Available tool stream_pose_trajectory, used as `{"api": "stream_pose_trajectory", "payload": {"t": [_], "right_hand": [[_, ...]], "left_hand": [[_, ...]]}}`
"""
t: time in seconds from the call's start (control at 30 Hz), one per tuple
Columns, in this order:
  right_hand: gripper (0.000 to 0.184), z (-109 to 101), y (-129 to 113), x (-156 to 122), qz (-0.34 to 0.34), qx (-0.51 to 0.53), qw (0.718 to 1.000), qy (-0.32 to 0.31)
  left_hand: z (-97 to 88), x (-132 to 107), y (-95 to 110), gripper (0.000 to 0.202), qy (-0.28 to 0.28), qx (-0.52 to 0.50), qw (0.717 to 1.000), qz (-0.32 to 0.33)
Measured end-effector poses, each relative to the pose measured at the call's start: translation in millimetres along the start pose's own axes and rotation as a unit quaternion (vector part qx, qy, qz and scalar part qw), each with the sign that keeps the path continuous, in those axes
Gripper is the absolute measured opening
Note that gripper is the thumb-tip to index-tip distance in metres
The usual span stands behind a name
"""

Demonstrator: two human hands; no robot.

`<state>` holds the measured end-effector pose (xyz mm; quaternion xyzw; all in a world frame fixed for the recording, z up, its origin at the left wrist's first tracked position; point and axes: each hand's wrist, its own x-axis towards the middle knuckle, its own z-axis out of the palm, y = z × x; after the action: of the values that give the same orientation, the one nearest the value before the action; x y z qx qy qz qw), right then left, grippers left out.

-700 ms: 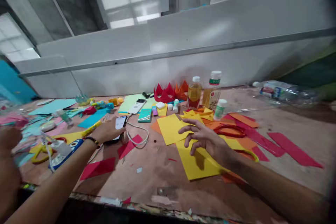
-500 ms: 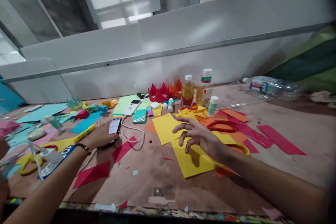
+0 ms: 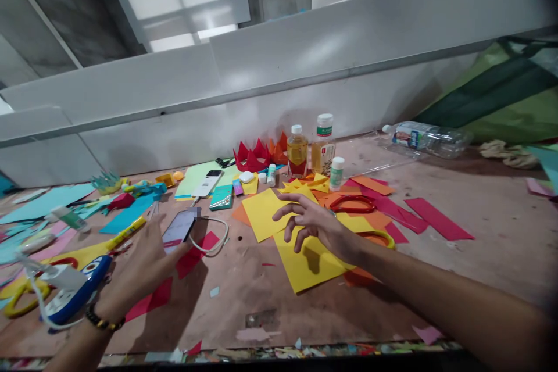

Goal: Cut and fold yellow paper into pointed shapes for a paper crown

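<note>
On the cluttered table (image 3: 479, 226), left of centre, the phone (image 3: 178, 226) is tilted screen-up in the left hand (image 3: 139, 270), which grips its near end, probably for reading. Its white cable (image 3: 213, 239) loops away. The right hand (image 3: 316, 224) is open, fingers splayed and arched over the yellow paper (image 3: 305, 264), seemingly steadying it.

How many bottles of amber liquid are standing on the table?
2. The shorter bottle and the taller bottle stand side by side at the table's back, right of the red paper crowns. None looks hidden.
</note>
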<state>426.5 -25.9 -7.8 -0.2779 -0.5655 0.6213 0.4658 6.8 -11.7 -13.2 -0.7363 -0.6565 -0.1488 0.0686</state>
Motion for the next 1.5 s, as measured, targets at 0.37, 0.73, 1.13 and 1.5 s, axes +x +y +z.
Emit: {"api": "stream_pose_trajectory", "payload": {"t": [0.37,0.73,1.13,1.5], "right_hand": [[0.043,-51.1,-18.5,25.5,-0.126,-0.308,0.914,0.232],[0.040,-83.9,-20.4,24.4,0.032,-0.680,0.728,-0.081],[0.037,-99.2,5.4,11.8,-0.097,-0.636,0.751,0.146],[0.039,-91.4,-1.6,9.0,-0.191,-0.602,0.770,0.086]], "left_hand": [[-3.8,2.2,112.9,0.059,-0.022,-0.050,0.979,0.194],[30.1,22.4,165.0,0.025,-0.104,-0.134,0.893,0.418],[36.1,20.6,167.2,0.020,-0.094,-0.201,0.912,0.344],[52.1,23.0,161.9,0.081,-0.093,-0.168,0.951,0.244]]}}
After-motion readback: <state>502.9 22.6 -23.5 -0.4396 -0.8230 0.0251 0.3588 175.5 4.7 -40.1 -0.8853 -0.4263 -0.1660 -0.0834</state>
